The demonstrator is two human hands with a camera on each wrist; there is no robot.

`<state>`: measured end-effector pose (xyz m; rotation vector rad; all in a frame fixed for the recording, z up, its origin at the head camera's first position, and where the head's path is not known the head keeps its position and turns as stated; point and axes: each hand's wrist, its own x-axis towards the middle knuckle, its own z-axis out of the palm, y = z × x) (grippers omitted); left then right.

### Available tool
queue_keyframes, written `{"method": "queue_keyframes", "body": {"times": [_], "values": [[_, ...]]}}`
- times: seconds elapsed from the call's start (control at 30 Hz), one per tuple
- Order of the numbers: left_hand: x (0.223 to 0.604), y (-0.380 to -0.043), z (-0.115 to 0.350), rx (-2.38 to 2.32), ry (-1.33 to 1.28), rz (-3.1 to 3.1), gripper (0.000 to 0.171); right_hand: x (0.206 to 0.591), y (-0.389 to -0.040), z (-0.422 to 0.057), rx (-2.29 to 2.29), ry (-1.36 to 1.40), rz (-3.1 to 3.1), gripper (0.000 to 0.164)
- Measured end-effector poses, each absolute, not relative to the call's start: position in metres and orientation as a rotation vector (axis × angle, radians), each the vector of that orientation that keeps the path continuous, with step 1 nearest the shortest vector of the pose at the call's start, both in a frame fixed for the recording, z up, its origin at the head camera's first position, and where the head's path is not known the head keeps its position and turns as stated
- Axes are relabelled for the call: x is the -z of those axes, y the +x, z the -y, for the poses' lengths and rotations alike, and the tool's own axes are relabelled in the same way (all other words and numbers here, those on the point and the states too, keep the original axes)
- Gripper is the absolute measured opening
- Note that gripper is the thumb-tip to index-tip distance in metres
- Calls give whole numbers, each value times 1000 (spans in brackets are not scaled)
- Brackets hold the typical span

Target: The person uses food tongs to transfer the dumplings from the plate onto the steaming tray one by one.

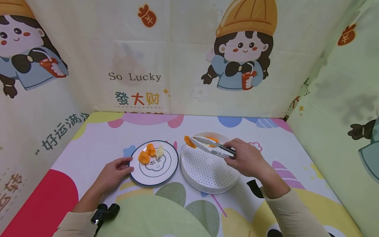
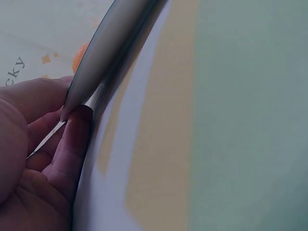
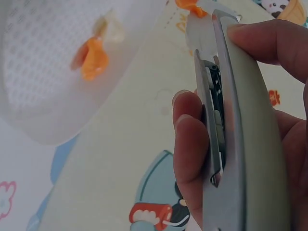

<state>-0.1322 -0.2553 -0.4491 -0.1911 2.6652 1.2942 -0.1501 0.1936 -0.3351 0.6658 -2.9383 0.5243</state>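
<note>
From my end the tongs (image 3: 236, 130) look like smooth, shiny metal, the plate (image 1: 167, 171) glossy ceramic, the round tray (image 1: 210, 171) kinda matt plastic with a textured base, the backdrop (image 1: 183, 59) creased cloth.

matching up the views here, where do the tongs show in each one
Head: tongs just right of and below centre, in the right hand.
Left wrist: not in it.
Right wrist: right half, from near the top to the bottom edge.
Head and right wrist share: white perforated tray.
</note>
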Motion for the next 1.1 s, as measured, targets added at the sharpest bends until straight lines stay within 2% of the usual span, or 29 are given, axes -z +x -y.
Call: {"method": "queue_keyframes", "body": {"times": [0.37,1.1], "values": [[450,-132,255,-1303,-199,-2661,63,348,-154,-206,-480,587,2961,34],[450,-133,257,-1275,-190,-2652,64,362,-165,-194,-450,522,3063,39]]}}
